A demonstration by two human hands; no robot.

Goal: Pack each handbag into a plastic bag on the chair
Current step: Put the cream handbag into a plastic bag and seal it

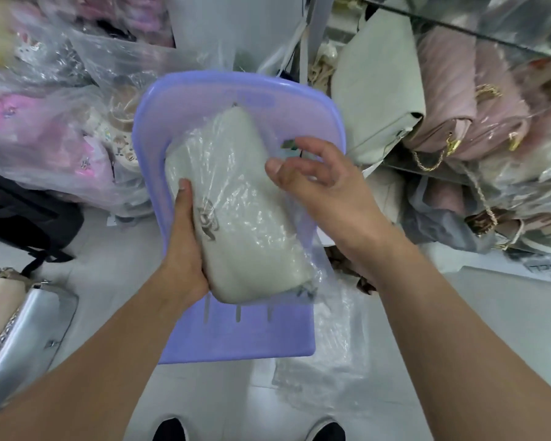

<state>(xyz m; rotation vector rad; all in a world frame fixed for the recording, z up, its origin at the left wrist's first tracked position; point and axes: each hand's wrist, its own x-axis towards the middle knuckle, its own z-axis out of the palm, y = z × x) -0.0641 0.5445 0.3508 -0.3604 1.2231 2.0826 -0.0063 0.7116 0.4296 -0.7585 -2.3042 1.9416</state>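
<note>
A pale grey-white handbag (236, 198) lies inside a clear plastic bag (287, 173) on the purple plastic chair (236, 338). My left hand (185, 249) grips the bagged handbag along its left side, thumb on top. My right hand (318, 183) hovers over the bag's right edge with fingers curled; whether it pinches the plastic film there is hard to tell. More clear plastic bags (325, 351) hang off the chair's right front corner.
Shelves at the right hold pale green (379, 90) and pink handbags (452, 100) with gold chains. Bagged goods (54, 122) pile up at the left. A silver handbag (23, 338) and a black bag (19, 211) lie on the floor at the left.
</note>
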